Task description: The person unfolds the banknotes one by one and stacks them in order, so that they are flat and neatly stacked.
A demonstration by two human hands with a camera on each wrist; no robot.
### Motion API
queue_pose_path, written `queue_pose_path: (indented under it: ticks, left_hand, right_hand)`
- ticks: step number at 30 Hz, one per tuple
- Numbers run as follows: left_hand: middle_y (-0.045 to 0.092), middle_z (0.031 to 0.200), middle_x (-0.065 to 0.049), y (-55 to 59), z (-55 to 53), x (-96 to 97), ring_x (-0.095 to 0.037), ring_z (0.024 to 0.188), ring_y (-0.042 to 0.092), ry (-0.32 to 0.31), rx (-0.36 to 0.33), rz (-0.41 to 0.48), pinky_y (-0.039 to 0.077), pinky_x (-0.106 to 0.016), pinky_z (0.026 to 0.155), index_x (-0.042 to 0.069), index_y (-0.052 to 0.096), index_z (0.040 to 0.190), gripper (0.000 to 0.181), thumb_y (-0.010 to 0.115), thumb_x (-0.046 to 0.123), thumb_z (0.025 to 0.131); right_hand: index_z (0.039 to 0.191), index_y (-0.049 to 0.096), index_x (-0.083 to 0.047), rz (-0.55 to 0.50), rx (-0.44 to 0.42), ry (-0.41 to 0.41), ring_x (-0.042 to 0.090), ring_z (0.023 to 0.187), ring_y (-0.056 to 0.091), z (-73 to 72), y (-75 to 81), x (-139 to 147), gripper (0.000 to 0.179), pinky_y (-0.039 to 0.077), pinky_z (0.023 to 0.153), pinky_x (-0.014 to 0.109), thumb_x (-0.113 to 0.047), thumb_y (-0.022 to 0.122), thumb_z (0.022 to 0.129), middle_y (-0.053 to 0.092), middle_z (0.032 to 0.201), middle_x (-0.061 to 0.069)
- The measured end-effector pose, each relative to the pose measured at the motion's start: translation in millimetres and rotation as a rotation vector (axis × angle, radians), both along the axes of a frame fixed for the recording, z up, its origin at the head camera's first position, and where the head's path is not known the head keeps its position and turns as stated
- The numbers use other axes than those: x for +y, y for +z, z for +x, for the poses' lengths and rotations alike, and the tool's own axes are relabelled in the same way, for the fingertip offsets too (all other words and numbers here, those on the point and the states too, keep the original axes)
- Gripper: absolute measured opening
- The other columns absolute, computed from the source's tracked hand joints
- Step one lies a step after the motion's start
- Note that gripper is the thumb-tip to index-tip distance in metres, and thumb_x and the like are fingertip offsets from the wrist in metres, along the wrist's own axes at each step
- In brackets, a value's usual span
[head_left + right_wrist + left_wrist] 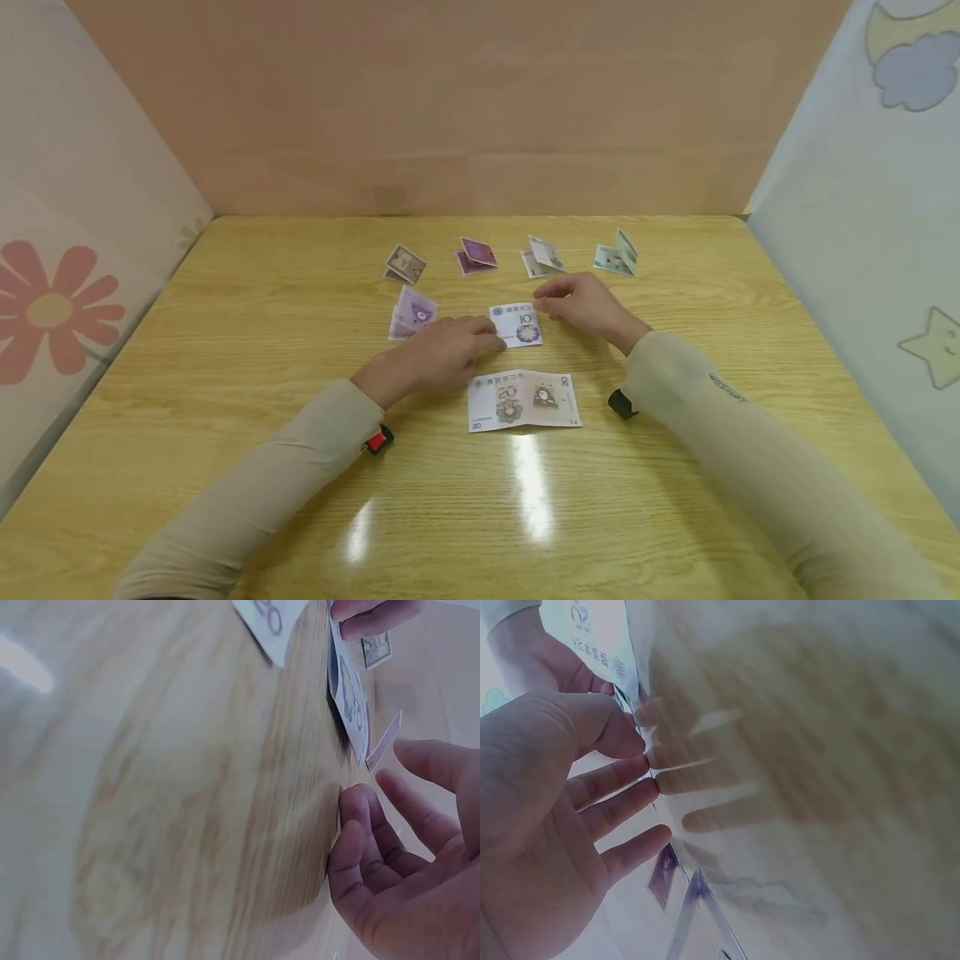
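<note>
A folded 10 banknote (515,325) lies between the two hands, blue-purple print facing up. At its left edge are the fingertips of my left hand (442,354), palm down with fingers loosely bent. My right hand (588,307) is near its upper right corner. In the right wrist view, the right thumb stands apart from loosely curled fingers (352,806) resting on the table, and the 10 note's end lies just beyond them. Nearer my body, a brownish 20 banknote (525,402) lies unfolded with a raised middle crease.
A folded purple note (412,312) stands beside the left hand. Along the back stand a folded brown note (406,264), a magenta note (477,254), a grey-green note (545,255) and a green note (617,254). Walls enclose the wooden table (300,517) on three sides.
</note>
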State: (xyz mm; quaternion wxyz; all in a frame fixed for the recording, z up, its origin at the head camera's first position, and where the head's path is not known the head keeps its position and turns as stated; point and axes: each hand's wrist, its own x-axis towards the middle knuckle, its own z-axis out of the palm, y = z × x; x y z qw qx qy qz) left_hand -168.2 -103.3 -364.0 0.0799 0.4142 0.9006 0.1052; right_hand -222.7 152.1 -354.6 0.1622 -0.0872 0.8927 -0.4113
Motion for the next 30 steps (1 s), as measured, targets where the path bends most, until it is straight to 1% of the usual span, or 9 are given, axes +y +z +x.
queue_pose_path:
  ticks: [5,11,18,25,30]
  left_hand:
    - [0.056,0.138,-0.004,1.4,0.9,2.5,-0.019,0.127,0.052,0.012,-0.005,-0.002,0.043,-0.037,0.105,0.017,0.061,0.139,0.042,0.06,0.008,0.098]
    - [0.057,0.135,-0.002,2.0,1.7,4.0,-0.017,0.124,0.053,0.015,-0.003,0.001,0.043,-0.034,0.104,0.017,0.062,0.137,0.04,0.06,0.008,0.098]
    - [0.056,0.136,-0.003,2.3,2.1,5.7,-0.017,0.125,0.053,0.03,-0.01,-0.016,0.043,-0.034,0.104,0.017,0.062,0.138,0.039,0.059,0.01,0.1]
    - [0.056,0.137,-0.003,2.8,2.7,6.2,-0.019,0.127,0.052,0.045,-0.02,-0.033,0.043,-0.038,0.104,0.017,0.061,0.138,0.04,0.06,0.011,0.099]
    - [0.056,0.137,-0.004,3.0,3.3,5.8,-0.02,0.128,0.052,0.049,-0.021,-0.023,0.043,-0.041,0.104,0.017,0.062,0.137,0.038,0.059,0.011,0.099]
  right_hand:
    - [0.122,0.07,-0.007,0.051,-0.028,-0.003,0.026,0.096,0.059,-6.0,0.1,-4.2,0.029,0.047,0.084,0.034,-0.023,0.066,0.098,0.063,0.122,0.011]
    - [0.12,0.071,-0.007,0.091,-0.047,0.013,0.025,0.098,0.057,-8.4,1.5,-6.4,0.027,0.047,0.084,0.034,-0.023,0.065,0.099,0.06,0.123,0.011]
    - [0.117,0.072,-0.006,0.091,-0.042,0.011,0.023,0.096,0.057,-9.3,0.3,-7.7,0.023,0.048,0.082,0.032,-0.018,0.065,0.099,0.062,0.122,0.011]
    - [0.115,0.07,-0.006,0.077,-0.042,0.005,0.024,0.09,0.058,-8.7,0.5,-9.6,0.02,0.047,0.076,0.032,-0.015,0.066,0.098,0.062,0.111,0.012]
    - [0.114,0.068,-0.005,0.048,-0.05,-0.004,0.025,0.087,0.058,-8.0,2.3,-11.0,0.019,0.046,0.073,0.031,-0.015,0.066,0.097,0.062,0.105,0.012]
